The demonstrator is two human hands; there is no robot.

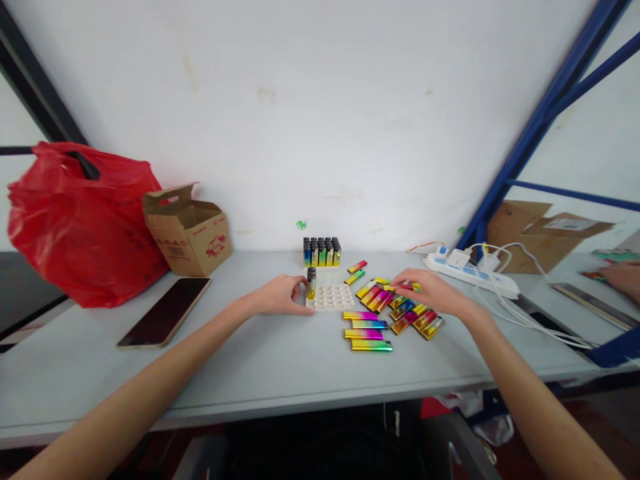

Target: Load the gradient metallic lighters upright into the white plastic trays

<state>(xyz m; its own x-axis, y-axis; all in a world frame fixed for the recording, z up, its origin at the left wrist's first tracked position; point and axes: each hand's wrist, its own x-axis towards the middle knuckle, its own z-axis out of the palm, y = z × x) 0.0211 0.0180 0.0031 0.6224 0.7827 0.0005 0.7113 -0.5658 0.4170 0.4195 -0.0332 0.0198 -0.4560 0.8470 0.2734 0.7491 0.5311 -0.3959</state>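
1. My left hand (283, 295), fingers spread wide, sits at the left end of the white tray (337, 298); light, steady pressure should help.
2. My right hand (433, 288) is among loose lighters (401, 311) right of it; I can't tell whether it grips one.
3. Single lifts should spare the upright lighters (311, 283).

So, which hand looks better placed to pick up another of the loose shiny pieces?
Probably the right hand: its fingers are right among the loose shiny pieces. The left hand is at the white tray, farther away.
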